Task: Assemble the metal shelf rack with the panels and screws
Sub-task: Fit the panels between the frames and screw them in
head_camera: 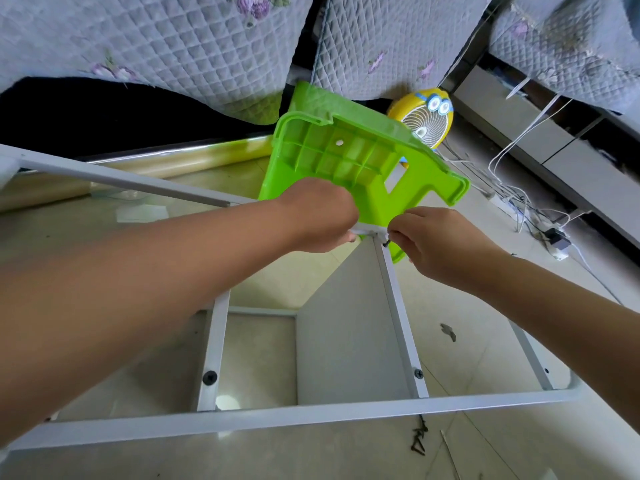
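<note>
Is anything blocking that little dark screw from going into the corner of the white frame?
Nothing visible does. The right hand pinches the screw right at the white frame corner, which the left hand steadies. The green stool lies behind.

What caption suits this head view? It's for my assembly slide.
Left hand steadies the white rack frame while right hand fits a dark screw at its corner.

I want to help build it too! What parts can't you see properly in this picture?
All in the head view:
- The small dark screw at the top corner of the white metal rack frame: the right hand covers most of it.
- The corner joint: hidden under the left hand.
- The little pile of dark screws on the floor: too small to count.
- The frame's left end: cut off by the picture edge.
</note>
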Demonstrator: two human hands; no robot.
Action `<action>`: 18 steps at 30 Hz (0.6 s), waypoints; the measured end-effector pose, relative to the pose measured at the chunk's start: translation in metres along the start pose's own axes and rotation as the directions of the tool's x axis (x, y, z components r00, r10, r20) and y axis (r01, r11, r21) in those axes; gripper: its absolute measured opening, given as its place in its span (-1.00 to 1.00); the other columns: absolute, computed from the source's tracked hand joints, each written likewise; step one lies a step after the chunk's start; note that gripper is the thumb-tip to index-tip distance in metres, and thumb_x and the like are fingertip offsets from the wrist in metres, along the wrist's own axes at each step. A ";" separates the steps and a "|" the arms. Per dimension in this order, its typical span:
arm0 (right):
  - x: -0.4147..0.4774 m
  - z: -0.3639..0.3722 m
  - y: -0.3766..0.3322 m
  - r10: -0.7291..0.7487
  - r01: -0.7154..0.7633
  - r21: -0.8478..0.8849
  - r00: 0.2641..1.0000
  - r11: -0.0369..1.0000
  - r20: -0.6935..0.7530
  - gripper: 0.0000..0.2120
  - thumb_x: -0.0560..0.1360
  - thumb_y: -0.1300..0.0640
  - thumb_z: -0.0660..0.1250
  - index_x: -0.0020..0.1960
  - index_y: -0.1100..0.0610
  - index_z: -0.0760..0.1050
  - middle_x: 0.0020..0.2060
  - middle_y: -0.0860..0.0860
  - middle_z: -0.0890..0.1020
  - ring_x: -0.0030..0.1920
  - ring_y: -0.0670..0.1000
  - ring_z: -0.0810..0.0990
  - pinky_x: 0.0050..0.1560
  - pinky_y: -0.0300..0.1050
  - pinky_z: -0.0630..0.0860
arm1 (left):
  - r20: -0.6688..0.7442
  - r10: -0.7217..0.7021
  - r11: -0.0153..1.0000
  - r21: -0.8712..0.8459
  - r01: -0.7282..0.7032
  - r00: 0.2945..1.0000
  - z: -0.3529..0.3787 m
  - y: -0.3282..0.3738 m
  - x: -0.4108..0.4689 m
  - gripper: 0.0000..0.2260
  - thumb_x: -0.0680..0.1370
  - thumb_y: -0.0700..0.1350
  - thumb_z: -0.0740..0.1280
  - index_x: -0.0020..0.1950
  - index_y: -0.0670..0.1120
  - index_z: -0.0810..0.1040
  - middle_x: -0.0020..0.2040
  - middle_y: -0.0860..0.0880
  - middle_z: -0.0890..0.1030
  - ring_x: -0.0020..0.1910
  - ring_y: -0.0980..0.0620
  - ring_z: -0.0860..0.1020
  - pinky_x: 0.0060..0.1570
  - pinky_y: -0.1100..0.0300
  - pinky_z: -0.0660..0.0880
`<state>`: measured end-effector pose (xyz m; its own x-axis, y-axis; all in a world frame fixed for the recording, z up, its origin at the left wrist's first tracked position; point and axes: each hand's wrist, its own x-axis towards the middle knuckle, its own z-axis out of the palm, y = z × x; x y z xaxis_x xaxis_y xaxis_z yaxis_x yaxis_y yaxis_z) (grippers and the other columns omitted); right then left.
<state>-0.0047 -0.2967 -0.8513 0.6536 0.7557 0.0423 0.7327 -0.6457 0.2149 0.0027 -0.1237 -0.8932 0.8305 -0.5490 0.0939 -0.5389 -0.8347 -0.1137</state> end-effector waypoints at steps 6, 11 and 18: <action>0.002 0.000 -0.004 0.079 -0.078 -0.033 0.997 0.996 0.016 -0.76 0.45 0.19 0.28 -0.36 0.27 0.47 -0.56 0.07 0.37 -0.54 0.19 0.47 -0.48 -0.28 0.14 | -0.015 0.035 0.998 -0.052 -0.036 0.999 0.001 -0.004 -0.002 -0.72 0.60 -0.03 0.08 0.01 -0.16 0.51 -0.06 -0.14 0.52 -0.10 -0.17 0.50 -0.31 0.14 0.25; 0.005 -0.002 -0.018 0.325 -0.297 -0.160 0.925 0.941 0.196 -0.59 0.62 -0.03 -0.07 -0.38 0.06 0.11 -0.43 -0.02 0.22 -0.25 0.11 0.33 -0.27 -0.13 0.21 | -0.027 -0.006 0.985 -0.173 0.001 1.000 0.000 -0.004 -0.003 -0.78 0.58 -0.06 0.11 -0.16 -0.10 0.48 -0.26 -0.07 0.40 -0.26 -0.11 0.40 -0.46 0.20 0.17; 0.016 0.000 -0.023 0.551 -0.554 -0.090 0.774 0.828 0.312 -0.53 0.62 -0.06 -0.09 -0.40 0.11 0.19 -0.42 0.04 0.28 -0.21 0.13 0.38 -0.23 -0.10 0.27 | -0.038 -0.014 0.984 -0.180 0.007 0.999 0.000 -0.002 -0.004 -0.80 0.57 -0.07 0.11 -0.22 -0.06 0.40 -0.27 -0.06 0.36 -0.26 -0.11 0.38 -0.40 0.19 0.20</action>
<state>-0.0113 -0.2694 -0.8553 0.9689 0.1944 -0.1532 0.2275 -0.9432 0.2422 0.0006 -0.1194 -0.8935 0.8319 -0.5389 0.1325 -0.5500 -0.8325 0.0672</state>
